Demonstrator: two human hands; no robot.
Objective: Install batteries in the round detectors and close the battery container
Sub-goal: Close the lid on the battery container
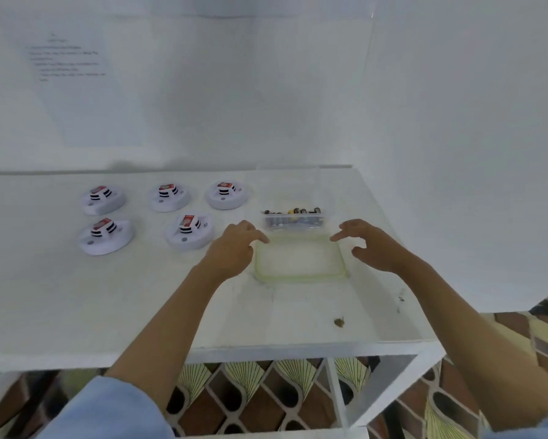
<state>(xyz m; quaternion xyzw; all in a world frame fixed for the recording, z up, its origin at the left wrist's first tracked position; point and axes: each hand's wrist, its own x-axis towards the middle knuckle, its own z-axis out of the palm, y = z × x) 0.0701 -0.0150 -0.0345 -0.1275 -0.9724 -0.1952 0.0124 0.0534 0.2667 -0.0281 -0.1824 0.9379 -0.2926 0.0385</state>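
Head view. A white table [76, 296] stands against a white wall. Five round detectors [188, 231] sit on its left half, three in a back row and two in front, well apart from each other, each with a red-and-black part on top.

Right of them stands the clear battery container [293, 220], uncovered, with batteries [293, 211] showing at its top edge. Its lid [299, 258], clear with a green rim, lies flat on the table just in front of it.

The left hand [234, 245] is at the lid's left edge and the right hand [370, 245] at its right edge. On both, the fingers are loosely spread and bent, gripping nothing. Index fingers point toward the lid's far corners; contact with the rim cannot be told.

A printed sheet [73, 74] hangs on the wall, its text blurred. A small brown speck [339, 322] lies near the table's front right.
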